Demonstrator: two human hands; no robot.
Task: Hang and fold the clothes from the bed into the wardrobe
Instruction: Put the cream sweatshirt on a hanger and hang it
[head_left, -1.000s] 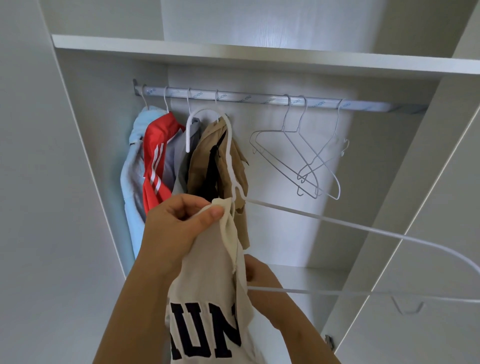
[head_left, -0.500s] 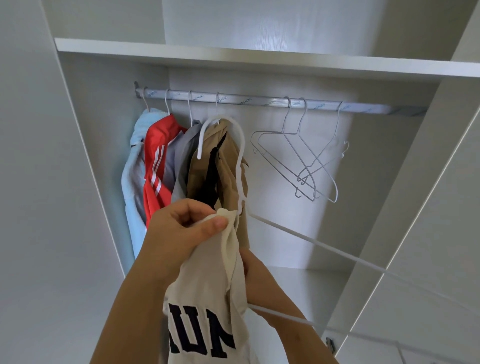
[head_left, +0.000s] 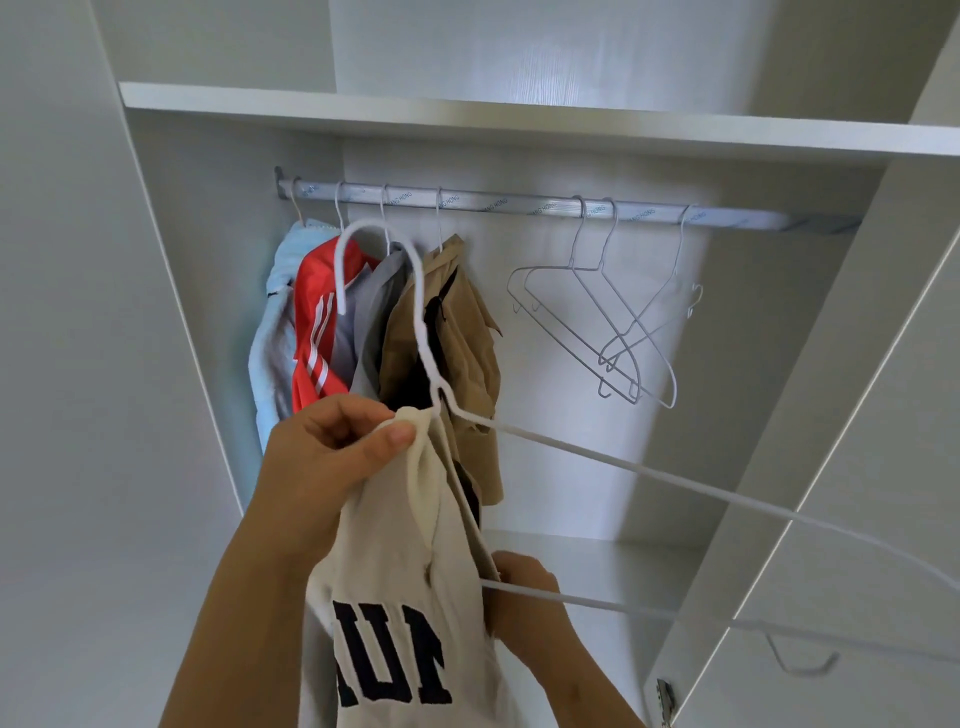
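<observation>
Left hand (head_left: 332, 457) pinches the cream lettered shirt (head_left: 389, 597) collar on the white wire hanger (head_left: 623, 463) (hook straight above), right hand (head_left: 524, 597) grips its bottom bar.

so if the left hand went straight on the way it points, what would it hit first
Probably the hanger, at its neck, right beside the left hand. Past it hang the tan clothes on the rail; how far back they are is unclear.

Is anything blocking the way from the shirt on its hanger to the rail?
Nothing visible does. The rail is bare between the tan garment and the empty hangers; the hanger with the shirt is held lower, with open air up to that stretch.
</observation>
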